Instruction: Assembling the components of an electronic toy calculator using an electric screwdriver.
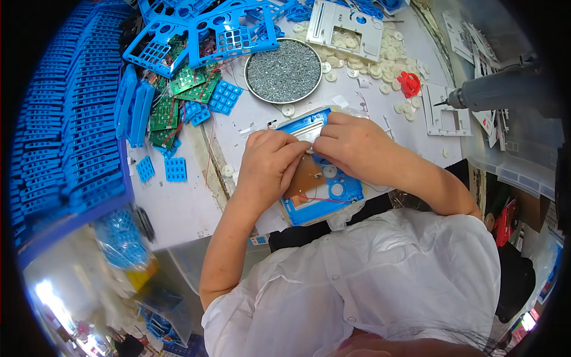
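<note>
My left hand (269, 162) and my right hand (355, 144) meet over a blue plastic housing (355, 191). The fingertips of both are pinched together, nearly touching; whatever small piece lies between them is hidden. Under them, a brown circuit board (304, 177) sits inside the housing. A thin red wire (328, 200) runs across the housing's near end. Beside the board there is a small white disc (329, 171). My fingers cover the middle of the housing, which lies tilted on the table near my body.
Beyond my hands stands a round dish (283, 102) full of small screws (284, 68). Green circuit boards (163, 114), blue keypads (225, 97) and blue frames (235, 38) pile up left. White wheels (389, 53) lie scattered right, near a hanging electric screwdriver (505, 92).
</note>
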`<state>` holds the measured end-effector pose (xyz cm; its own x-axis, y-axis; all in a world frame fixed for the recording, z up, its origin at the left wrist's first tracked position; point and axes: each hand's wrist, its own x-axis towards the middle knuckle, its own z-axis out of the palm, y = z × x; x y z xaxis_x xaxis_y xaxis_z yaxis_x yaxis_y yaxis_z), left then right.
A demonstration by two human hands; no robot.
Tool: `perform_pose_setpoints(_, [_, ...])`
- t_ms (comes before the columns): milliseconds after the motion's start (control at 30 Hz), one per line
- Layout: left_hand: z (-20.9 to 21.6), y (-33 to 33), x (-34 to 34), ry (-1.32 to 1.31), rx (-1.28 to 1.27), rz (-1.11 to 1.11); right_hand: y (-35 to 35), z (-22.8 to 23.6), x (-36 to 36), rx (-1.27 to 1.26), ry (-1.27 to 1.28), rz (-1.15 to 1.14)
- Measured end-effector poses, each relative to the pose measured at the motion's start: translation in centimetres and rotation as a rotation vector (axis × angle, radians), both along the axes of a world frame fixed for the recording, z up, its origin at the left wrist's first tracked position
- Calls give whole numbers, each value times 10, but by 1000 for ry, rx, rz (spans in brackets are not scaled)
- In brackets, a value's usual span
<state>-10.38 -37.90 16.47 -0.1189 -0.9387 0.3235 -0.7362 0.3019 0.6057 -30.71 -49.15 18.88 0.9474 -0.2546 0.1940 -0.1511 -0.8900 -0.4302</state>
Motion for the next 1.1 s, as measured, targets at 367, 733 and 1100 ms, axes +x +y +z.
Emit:
perform_pose_setpoints(367, [-3, -1, -7, -28, -9, 66, 9, -22, 2, 154, -244, -227])
perform_pose_setpoints(733, [-4, -4, -5, -51, -48, 81, 25, -5, -12, -34, -90, -212])
perform_pose_setpoints(1100, [34, -33, -10, -442, 139, -171, 31, -3, -14, -93, -67, -212])
